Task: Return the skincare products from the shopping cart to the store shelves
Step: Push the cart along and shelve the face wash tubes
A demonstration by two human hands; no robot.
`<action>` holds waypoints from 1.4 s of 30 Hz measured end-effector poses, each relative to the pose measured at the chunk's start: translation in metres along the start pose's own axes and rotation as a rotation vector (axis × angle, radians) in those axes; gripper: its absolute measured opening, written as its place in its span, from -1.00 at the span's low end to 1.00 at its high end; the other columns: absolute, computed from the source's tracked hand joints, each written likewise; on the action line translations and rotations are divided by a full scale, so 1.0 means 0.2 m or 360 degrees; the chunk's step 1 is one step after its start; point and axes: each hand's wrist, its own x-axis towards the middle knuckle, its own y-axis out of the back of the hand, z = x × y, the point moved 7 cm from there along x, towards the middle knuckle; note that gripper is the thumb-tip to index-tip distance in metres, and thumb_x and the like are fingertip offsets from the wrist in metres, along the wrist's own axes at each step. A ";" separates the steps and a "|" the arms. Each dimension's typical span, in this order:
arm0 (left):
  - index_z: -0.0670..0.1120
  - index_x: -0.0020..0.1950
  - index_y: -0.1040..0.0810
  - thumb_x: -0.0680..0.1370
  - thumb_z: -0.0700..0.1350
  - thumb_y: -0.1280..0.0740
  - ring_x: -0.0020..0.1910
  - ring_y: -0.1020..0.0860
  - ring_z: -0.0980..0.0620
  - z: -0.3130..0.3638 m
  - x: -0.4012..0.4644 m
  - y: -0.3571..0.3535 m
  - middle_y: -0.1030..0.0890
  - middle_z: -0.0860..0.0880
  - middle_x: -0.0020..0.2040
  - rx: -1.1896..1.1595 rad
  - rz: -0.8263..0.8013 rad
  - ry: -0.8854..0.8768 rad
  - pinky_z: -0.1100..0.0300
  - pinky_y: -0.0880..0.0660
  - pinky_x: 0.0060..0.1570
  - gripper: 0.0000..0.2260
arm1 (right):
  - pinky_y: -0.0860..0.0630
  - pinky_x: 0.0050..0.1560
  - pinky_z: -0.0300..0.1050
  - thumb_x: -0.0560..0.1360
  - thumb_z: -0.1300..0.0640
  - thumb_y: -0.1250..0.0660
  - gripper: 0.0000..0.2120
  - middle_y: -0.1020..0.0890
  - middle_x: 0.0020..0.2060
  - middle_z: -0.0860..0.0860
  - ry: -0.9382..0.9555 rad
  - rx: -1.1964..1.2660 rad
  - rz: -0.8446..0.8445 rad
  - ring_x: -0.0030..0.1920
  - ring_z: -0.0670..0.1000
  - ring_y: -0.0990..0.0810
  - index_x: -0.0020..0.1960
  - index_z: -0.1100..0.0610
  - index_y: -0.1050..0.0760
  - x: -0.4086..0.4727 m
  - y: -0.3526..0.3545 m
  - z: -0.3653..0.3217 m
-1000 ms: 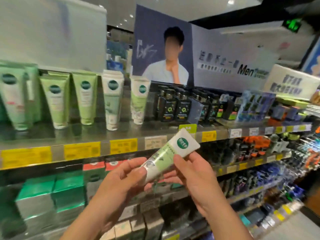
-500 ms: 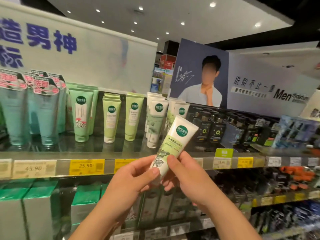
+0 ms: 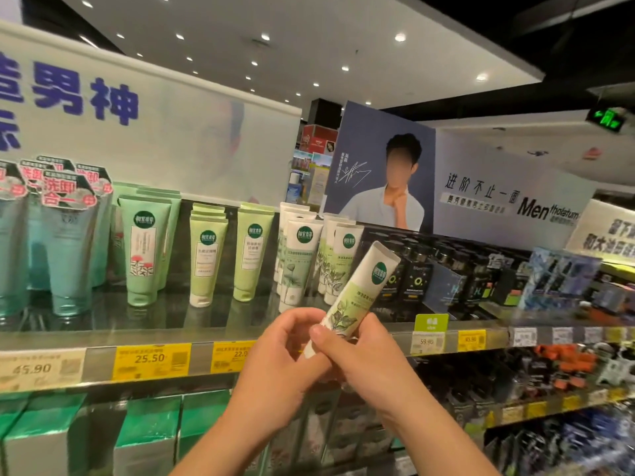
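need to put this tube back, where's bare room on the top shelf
Bare shelf shows along the front edge, ahead of the green tubes. The white tubes matching the held tube and the black bottles stand packed tight.

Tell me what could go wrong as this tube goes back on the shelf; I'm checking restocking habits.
1. The matching white leaf-print tubes stand cap-down in tight rows; sliding the held tube in could topple them.
2. Similar pale green tubes stand nearby, so it might land in the wrong row.
3. Both hands, left and right, grip only its lower end, so it could slip.
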 end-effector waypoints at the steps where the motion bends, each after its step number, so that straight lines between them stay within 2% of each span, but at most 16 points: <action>1: 0.03 0.16 -0.61 0.49 -0.32 -0.48 -0.07 -0.69 0.03 0.01 0.01 -0.01 -0.74 0.02 -0.03 0.0061 -0.0007 -0.0022 0.12 -0.65 -0.09 -0.66 | -0.69 0.07 0.03 0.42 -0.17 -0.52 -0.60 -0.70 0.02 -0.09 0.0007 -0.0015 0.0030 0.00 -0.13 -0.71 0.16 -0.08 -0.48 0.01 0.01 0.00; 4: 0.06 0.19 -0.60 0.51 -0.28 -0.48 -0.02 -0.70 0.08 0.02 0.05 -0.01 -0.74 0.11 -0.01 0.0072 -0.0053 0.0004 0.19 -0.64 -0.05 -0.66 | -0.67 0.09 0.05 0.33 -0.28 -0.48 -0.49 -0.66 0.07 -0.08 0.0012 -0.0062 0.0112 0.05 -0.11 -0.68 0.15 -0.08 -0.42 0.04 0.03 0.00; 8: 0.17 0.22 -0.60 0.48 -0.15 -0.55 0.06 -0.64 0.25 0.02 0.10 0.04 -0.68 0.28 0.07 0.0154 0.0009 -0.0040 0.21 -0.60 0.10 -0.62 | -0.56 0.05 -0.08 0.51 -0.10 -0.48 -0.61 -0.59 0.10 -0.11 0.0021 -0.0182 0.0285 0.08 -0.10 -0.61 0.16 -0.03 -0.33 0.11 0.10 -0.02; 11: 0.18 0.23 -0.61 0.48 -0.11 -0.55 0.09 -0.64 0.24 0.02 0.14 0.09 -0.68 0.26 0.09 0.0101 0.0045 -0.0039 0.16 -0.61 0.12 -0.62 | -0.54 0.15 -0.01 0.52 -0.06 -0.49 -0.57 -0.58 0.14 -0.08 0.0044 -0.0271 0.0409 0.14 -0.02 -0.59 0.22 0.03 -0.33 0.19 0.16 -0.03; 14: 0.18 0.22 -0.62 0.48 -0.12 -0.55 0.11 -0.65 0.18 0.03 0.17 0.11 -0.69 0.22 0.10 0.0035 0.0054 -0.0038 0.12 -0.64 0.10 -0.63 | -0.50 0.10 -0.05 0.50 -0.05 -0.51 -0.55 -0.57 0.17 -0.04 0.0074 -0.0388 0.0456 0.15 0.01 -0.57 0.22 0.05 -0.34 0.27 0.19 -0.05; 19: 0.14 0.20 -0.64 0.49 -0.15 -0.54 0.09 -0.67 0.17 0.03 0.20 0.14 -0.71 0.17 0.10 -0.0072 0.0067 -0.0048 0.31 -0.60 -0.07 -0.66 | -0.50 0.12 -0.05 0.47 -0.04 -0.54 -0.51 -0.59 0.21 0.02 0.0099 -0.0601 0.0476 0.22 0.08 -0.57 0.23 0.07 -0.36 0.40 0.20 -0.05; 23: 0.11 0.22 -0.64 0.48 -0.14 -0.53 0.08 -0.66 0.21 0.03 0.21 0.16 -0.71 0.12 0.10 -0.0083 0.0094 -0.0060 0.36 -0.57 0.00 -0.66 | -0.49 0.06 -0.07 0.47 -0.06 -0.55 -0.49 -0.61 0.23 0.02 0.0059 -0.0693 0.0452 0.20 0.08 -0.59 0.26 0.10 -0.39 0.47 0.19 0.01; 28: 0.10 0.21 -0.65 0.49 -0.15 -0.53 0.08 -0.67 0.19 0.02 0.21 0.17 -0.72 0.11 0.09 -0.0115 0.0100 -0.0034 0.25 -0.59 0.09 -0.67 | -0.50 0.06 -0.06 0.44 -0.07 -0.56 -0.45 -0.62 0.23 0.04 0.0010 -0.0742 0.0432 0.21 0.11 -0.60 0.29 0.13 -0.42 0.50 0.17 0.09; 34: 0.10 0.20 -0.65 0.48 -0.15 -0.54 0.07 -0.67 0.22 0.01 0.21 0.17 -0.72 0.09 0.09 -0.0112 0.0116 -0.0018 0.39 -0.55 -0.01 -0.68 | -0.50 0.02 -0.08 0.43 -0.07 -0.58 -0.45 -0.64 0.19 0.00 0.0011 -0.0729 0.0431 0.15 0.06 -0.63 0.29 0.10 -0.44 0.52 0.17 0.11; 42: 0.09 0.20 -0.65 0.48 -0.16 -0.54 0.08 -0.67 0.20 0.01 0.20 0.16 -0.72 0.11 0.08 -0.0106 0.0116 0.0013 0.21 -0.55 0.16 -0.67 | -0.52 -0.02 -0.08 0.43 -0.08 -0.59 -0.48 -0.65 0.17 -0.02 0.0012 -0.0794 0.0404 0.11 0.03 -0.63 0.26 0.07 -0.46 0.55 0.15 0.11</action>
